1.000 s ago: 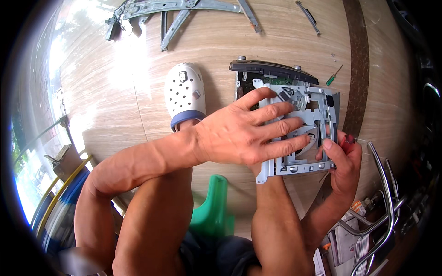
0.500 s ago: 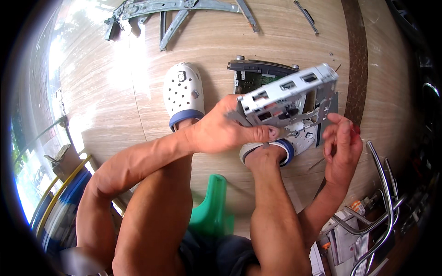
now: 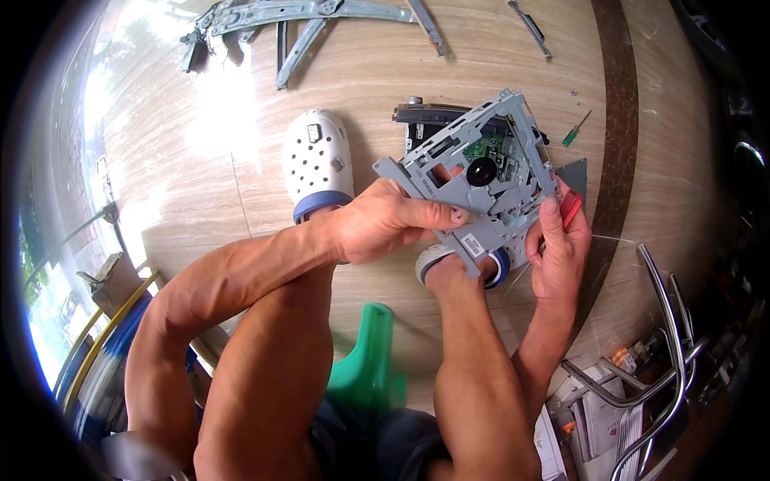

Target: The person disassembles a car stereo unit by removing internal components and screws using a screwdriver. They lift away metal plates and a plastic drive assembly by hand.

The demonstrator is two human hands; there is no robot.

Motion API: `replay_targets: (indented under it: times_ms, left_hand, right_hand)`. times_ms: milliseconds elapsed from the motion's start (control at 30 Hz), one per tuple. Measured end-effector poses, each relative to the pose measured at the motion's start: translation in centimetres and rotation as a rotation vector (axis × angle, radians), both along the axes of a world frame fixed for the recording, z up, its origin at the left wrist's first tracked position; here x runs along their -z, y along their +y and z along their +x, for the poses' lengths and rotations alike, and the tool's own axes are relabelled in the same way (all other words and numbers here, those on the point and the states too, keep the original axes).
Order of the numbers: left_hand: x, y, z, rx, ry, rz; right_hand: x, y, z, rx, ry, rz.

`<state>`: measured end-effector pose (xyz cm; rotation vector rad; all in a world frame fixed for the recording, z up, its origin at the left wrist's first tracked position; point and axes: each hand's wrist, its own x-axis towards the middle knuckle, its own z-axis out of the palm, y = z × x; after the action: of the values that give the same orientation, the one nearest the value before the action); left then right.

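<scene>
Floor: glossy beige tile with wavy brown grain (image 3: 481, 60) is carrying the parts and reflecting glare at left.
Inlay: a speckled dark-brown stone strip (image 3: 619, 104) is running down the right side.
Far left: a grey, crossed-arm metal mechanism (image 3: 305, 10) is lying flat.
Far right: a slim, dark metal rod (image 3: 529, 30) is lying slanted.
Screwdriver: a green-handled, thin-shafted screwdriver (image 3: 571, 135) is lying near the strip; tiny bits (image 3: 573, 92), too small to identify, are lying beyond it.
Unit: a black-fronted, box-shaped unit (image 3: 437, 114) is resting, partly hidden.
Footwear: a white, perforated, blue-strapped clog (image 3: 314, 160) is standing left of the unit.
</scene>
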<state>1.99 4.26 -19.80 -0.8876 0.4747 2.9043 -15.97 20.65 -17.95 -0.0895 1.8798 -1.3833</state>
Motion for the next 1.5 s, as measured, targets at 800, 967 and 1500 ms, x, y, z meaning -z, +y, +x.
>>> replay_targets:
  times_ms: [800,967,1500]
  left_hand:
    - [2.4,-3.1,3.4,-0.013,-0.394,-0.444]
    - [2.7,-3.0,2.7,-0.09,-0.434,-0.586]
    - [3.8,-3.0,2.7,0.098,-0.542,-0.639]
  right_hand:
    - [1.8,-1.2,-8.3,-0.341,-0.079,0.134]
    - [2.1,-3.0,-8.4,-0.509,-0.004,0.205]
    - [2.7,-4.2,-8.1,-0.598,0.002,0.207]
